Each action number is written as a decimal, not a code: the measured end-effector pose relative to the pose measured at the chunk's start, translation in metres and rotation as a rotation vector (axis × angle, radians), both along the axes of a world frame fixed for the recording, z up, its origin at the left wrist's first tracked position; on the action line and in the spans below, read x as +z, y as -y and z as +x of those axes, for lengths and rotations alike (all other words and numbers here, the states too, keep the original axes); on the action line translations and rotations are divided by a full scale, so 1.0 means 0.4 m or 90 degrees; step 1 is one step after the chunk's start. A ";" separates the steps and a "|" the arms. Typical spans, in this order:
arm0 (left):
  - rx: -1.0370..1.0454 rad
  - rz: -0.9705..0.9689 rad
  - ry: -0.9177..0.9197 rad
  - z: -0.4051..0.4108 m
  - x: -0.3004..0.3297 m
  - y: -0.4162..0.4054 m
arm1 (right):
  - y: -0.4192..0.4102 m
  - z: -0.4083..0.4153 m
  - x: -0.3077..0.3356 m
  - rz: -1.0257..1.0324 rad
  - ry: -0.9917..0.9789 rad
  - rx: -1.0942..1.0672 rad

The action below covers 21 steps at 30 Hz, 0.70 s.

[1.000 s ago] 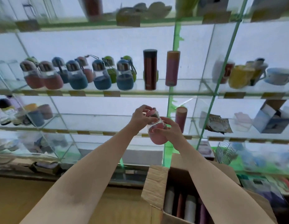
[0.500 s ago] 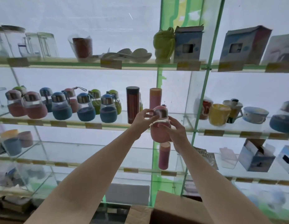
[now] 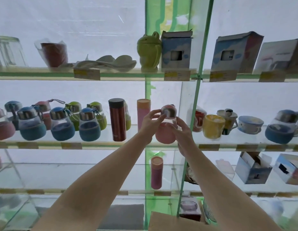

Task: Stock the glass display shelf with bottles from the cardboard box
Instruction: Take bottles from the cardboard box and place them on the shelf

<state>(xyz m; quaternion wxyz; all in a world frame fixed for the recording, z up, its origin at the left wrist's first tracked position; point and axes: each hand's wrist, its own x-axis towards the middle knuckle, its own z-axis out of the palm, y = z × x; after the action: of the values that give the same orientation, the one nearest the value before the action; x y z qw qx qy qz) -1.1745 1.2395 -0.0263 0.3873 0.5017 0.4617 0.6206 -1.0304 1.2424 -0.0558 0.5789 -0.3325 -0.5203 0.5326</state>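
A small glass bottle with a pink sleeve and a metal-banded pink cap [image 3: 165, 130] is upright at the middle glass shelf [image 3: 101, 142], to the right of a pink tumbler [image 3: 142, 112]. My left hand [image 3: 149, 124] pinches its neck from the left. From the right, my right hand [image 3: 182, 132] grips the bottle's body. Whether its base touches the shelf I cannot tell. Only the top flap of the cardboard box [image 3: 163, 221] shows at the bottom edge.
On the same shelf stand several sleeved bottles [image 3: 61, 125] at left and a dark red flask [image 3: 117, 120]. Mugs [image 3: 213, 126] fill the bay right of the green post [image 3: 196, 104]. Above sits a green frog jar [image 3: 149, 50]; below, a pink tumbler [image 3: 156, 172].
Both hands have lifted the pink bottle from just above the box up to the middle shelf. The view has tilted upward, so the box has dropped almost out of sight.
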 end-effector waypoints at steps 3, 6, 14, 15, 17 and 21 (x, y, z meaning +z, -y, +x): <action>-0.012 0.003 -0.006 -0.001 0.001 -0.038 | -0.029 -0.005 -0.003 -0.001 -0.003 -0.016; -0.024 -0.004 0.004 -0.010 -0.008 -0.070 | -0.064 -0.012 -0.011 0.001 0.017 -0.021; -0.044 -0.069 0.000 -0.038 -0.063 -0.078 | -0.105 -0.032 -0.047 -0.026 0.166 -0.083; -0.036 -0.076 -0.013 -0.040 -0.065 -0.072 | -0.103 -0.032 -0.047 -0.031 0.182 -0.094; -0.019 -0.088 -0.030 -0.039 -0.066 -0.057 | -0.091 -0.030 -0.048 -0.035 0.215 -0.126; 0.033 -0.107 -0.053 -0.037 -0.068 -0.006 | -0.051 -0.017 -0.062 -0.039 0.214 -0.192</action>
<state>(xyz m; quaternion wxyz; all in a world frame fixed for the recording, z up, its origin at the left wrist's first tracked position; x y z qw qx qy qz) -1.1894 1.2418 -0.0537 0.3923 0.4807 0.5409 0.5678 -1.0372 1.2630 -0.0807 0.5464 -0.5080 -0.5375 0.3930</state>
